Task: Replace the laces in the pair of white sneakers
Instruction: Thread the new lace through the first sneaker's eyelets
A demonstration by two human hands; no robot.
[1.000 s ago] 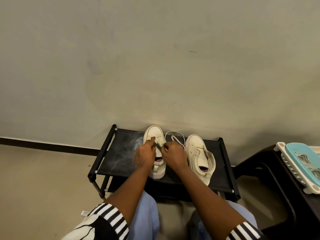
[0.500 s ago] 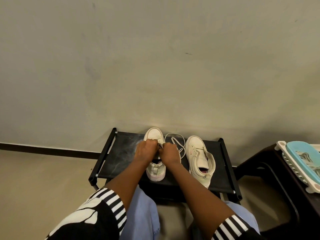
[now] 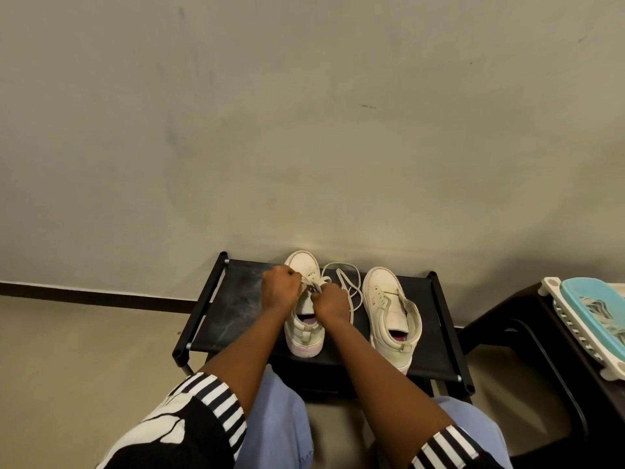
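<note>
Head view. Two white sneakers stand side by side on the top tier of a black shoe rack (image 3: 233, 301) that is set against the wall (image 3: 304, 130), toes to the wall, heels toward me.

Left sneaker (image 3: 304, 336): both my hands are over its eyelet area. Left hand (image 3: 280, 287) is on the left of the tongue with its fingers (image 3: 293, 276) curled tight, pinching a cream lace (image 3: 345, 277). Right hand (image 3: 332, 301) is just beside it, nearly knuckle to knuckle, also curled and pinching the same lace. A short stretch of lace shows between the two fists. I cannot tell which eyelet it passes through.

The slack of the lace lies in loose loops on the rack top, between the two shoes and near the wall.

Right sneaker (image 3: 392, 313): untouched, apart from both hands, leaning slightly outward.

To the right of the rack is a dark stool (image 3: 527, 336) carrying a blue and white basket (image 3: 581, 299).
</note>
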